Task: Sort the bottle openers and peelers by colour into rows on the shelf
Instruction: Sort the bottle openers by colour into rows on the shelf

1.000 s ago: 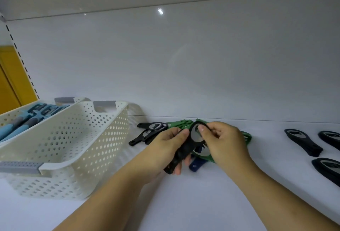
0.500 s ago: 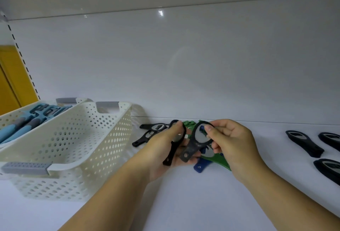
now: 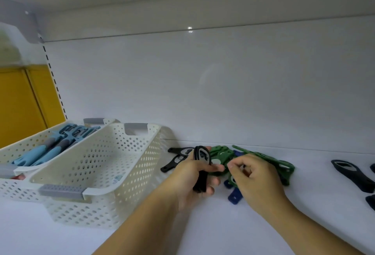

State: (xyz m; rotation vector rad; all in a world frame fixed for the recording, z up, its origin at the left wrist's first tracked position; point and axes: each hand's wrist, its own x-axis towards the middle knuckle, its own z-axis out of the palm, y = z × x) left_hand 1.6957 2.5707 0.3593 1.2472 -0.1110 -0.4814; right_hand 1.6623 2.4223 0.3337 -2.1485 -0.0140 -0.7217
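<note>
Openers (image 3: 200,181) both in L hand (image 3: 187,180) now, R hand (image 3: 258,177) on green pile (image 3: 284,168)

Shop shelving: slotted upright (image 3: 53,80), basket (image 3: 14,185) of identical peelers (image 3: 38,153)

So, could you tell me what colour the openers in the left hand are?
Black: the openers show best in the head view.

The perforated basket (image 3: 105,173) is smooth cream plastic, the shelf's back panel (image 3: 223,92) glossy white, and the black bottle openers (image 3: 200,181) and green bottle openers (image 3: 284,168) look matt plastic.
</note>
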